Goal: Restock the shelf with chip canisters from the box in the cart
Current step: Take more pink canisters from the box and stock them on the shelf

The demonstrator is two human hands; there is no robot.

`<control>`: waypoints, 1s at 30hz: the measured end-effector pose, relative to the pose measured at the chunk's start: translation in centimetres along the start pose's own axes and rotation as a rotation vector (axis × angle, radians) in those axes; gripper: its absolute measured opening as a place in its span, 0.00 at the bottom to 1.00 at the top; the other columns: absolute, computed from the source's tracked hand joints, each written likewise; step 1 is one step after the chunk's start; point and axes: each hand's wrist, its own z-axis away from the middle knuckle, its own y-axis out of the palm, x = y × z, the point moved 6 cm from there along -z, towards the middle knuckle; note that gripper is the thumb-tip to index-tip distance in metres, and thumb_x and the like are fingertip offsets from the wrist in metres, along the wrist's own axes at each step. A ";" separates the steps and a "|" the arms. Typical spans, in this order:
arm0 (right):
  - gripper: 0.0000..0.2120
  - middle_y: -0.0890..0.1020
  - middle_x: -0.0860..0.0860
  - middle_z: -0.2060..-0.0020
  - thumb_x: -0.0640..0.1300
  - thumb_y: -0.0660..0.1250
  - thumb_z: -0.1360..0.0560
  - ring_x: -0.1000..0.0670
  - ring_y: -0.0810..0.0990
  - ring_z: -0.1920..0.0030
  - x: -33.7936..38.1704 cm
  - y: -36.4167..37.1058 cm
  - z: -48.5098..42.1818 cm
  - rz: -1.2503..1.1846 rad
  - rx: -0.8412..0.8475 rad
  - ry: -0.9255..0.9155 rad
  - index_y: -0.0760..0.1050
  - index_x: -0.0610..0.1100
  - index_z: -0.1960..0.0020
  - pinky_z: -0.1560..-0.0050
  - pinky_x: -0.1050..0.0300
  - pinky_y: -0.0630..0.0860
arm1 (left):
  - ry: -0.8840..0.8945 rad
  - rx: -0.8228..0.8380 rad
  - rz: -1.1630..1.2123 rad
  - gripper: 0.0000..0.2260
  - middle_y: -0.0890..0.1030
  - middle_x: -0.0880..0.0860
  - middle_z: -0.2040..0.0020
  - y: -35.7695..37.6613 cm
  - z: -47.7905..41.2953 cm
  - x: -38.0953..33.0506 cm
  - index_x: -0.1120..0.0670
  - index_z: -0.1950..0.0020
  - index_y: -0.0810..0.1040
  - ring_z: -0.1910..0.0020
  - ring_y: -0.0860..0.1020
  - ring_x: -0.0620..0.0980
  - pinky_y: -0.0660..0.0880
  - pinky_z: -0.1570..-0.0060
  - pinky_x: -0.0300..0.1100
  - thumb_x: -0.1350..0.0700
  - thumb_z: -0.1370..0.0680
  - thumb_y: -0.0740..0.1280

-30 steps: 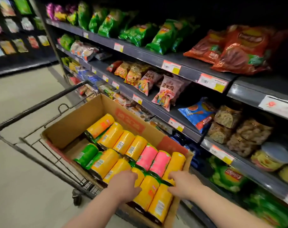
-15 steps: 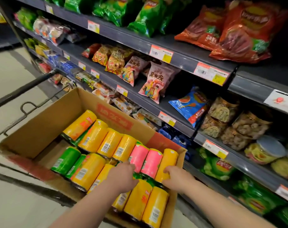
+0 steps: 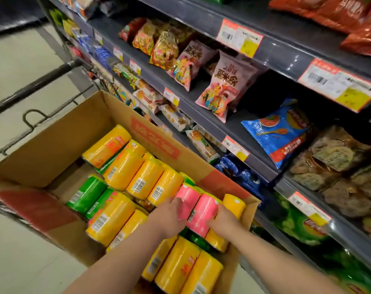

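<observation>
An open cardboard box [image 3: 53, 149] sits in the cart and holds several chip canisters lying on their sides: yellow ones [image 3: 144, 179], green ones [image 3: 87, 194] and two pink ones. My left hand [image 3: 169, 217] grips the left pink canister [image 3: 187, 197], fingers curled over its near end. My right hand [image 3: 222, 220] grips the right pink canister [image 3: 202, 215] from its right side, fingers pushed between it and a yellow canister [image 3: 234, 205]. Both pink canisters lie in the box.
The cart's black handle [image 3: 32, 90] and wire frame run at the left. Grey shelves [image 3: 212, 122] with price tags stand right of the box, stocked with snack bags, a blue chip bag [image 3: 280, 132] and pink bags [image 3: 222, 88]. Pale floor lies left.
The view has moved closer to the box and shelf. Both hands slid forward from the yellow canisters onto the two pink ones and closed around them.
</observation>
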 end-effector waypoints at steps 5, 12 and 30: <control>0.28 0.75 0.43 0.37 0.47 0.70 0.29 0.42 0.75 0.37 -0.2 1.0 -1.0 -0.365 -0.088 0.151 0.67 0.40 0.32 0.40 0.54 0.73 | -0.069 -0.068 0.020 0.30 0.72 0.56 0.36 0.6 -1.1 -0.1 0.54 0.26 0.61 0.38 0.73 0.57 0.73 0.42 0.48 0.46 0.25 0.64; 0.30 0.73 0.39 0.35 0.44 0.72 0.30 0.39 0.74 0.37 -0.4 1.1 -1.6 -0.488 -0.138 0.281 0.68 0.37 0.32 0.42 0.51 0.74 | -0.197 -0.065 -0.054 0.30 0.68 0.58 0.36 0.7 -2.1 -0.7 0.60 0.30 0.65 0.37 0.69 0.59 0.73 0.42 0.49 0.44 0.26 0.64; 0.36 0.75 0.46 0.37 0.48 0.68 0.27 0.46 0.78 0.43 0.2 -0.9 -2.5 -0.198 0.043 0.156 0.57 0.48 0.24 0.49 0.55 0.77 | -0.243 -0.124 -0.120 0.38 0.63 0.56 0.31 0.8 -2.1 -1.0 0.53 0.22 0.49 0.35 0.67 0.57 0.74 0.44 0.48 0.46 0.25 0.65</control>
